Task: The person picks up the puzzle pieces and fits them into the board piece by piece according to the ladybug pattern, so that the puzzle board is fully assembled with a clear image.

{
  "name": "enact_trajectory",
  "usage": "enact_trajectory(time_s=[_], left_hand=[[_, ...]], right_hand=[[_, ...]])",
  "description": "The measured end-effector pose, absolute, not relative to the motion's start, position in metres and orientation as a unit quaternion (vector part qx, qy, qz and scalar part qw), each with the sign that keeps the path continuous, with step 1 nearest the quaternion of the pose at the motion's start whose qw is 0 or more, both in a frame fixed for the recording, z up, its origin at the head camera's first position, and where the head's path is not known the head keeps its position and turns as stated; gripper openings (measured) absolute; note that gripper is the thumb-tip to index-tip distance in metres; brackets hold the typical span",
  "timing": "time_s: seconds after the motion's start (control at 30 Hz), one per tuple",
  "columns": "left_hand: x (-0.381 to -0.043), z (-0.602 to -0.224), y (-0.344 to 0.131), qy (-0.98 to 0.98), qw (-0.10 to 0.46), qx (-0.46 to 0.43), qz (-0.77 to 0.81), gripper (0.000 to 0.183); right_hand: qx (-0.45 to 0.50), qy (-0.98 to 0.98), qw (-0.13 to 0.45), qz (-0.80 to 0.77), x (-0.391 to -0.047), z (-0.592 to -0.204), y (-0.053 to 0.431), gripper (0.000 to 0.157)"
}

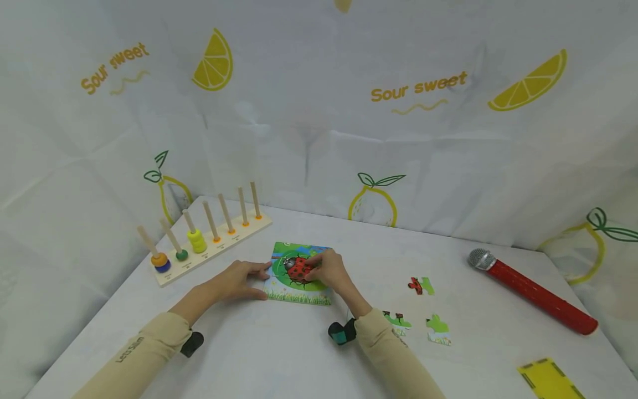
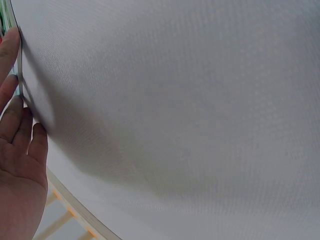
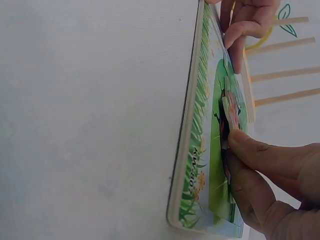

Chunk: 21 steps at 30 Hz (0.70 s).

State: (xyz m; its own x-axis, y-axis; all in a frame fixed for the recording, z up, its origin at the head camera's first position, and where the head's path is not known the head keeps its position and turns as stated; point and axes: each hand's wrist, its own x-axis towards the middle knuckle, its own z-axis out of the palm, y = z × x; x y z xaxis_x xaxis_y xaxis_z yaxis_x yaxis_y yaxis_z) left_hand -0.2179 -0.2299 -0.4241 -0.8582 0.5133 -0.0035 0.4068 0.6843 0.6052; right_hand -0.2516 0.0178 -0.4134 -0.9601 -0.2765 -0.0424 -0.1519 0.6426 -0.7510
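A square ladybug puzzle board (image 1: 299,299) lies flat on the table. My left hand (image 1: 236,282) rests along its left edge, thumb near the front corner and fingertips at the side, also seen in the left wrist view. Over the board, my right hand (image 1: 326,270) pinches a puzzle piece (image 3: 230,112) between thumb and fingers. That piece is tilted up from the printed ladybug picture, its far part showing past the thumb. Other loose puzzle pieces lie right of the board: a red and green one (image 1: 421,285), a green one (image 1: 438,330) and some partly behind the right sleeve (image 1: 399,321).
At the left back stands a wooden peg counter (image 1: 229,241) with orange, blue, green and yellow beads. A red microphone (image 1: 538,293) lies at the right, and a yellow rectangular thing (image 1: 550,379) sits at the front right. A printed white curtain (image 1: 309,111) hangs behind the table.
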Motion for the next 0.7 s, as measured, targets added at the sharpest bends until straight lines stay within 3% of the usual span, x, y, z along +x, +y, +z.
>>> enact_trajectory(time_s=[0.37, 0.7], left_hand=[[-0.2193, -0.4235, -0.2283, 0.914, 0.089, 0.25, 0.306, 0.063], [-0.2187, -0.4249, -0.2294, 0.914, 0.091, 0.251, 0.306, 0.074]], right_hand=[[-0.134, 0.912, 0.066, -0.382, -0.2512, -0.41, 0.0158, 0.03], [-0.133, 0.913, 0.061, -0.38, -0.251, -0.4124, 0.0146, 0.03]])
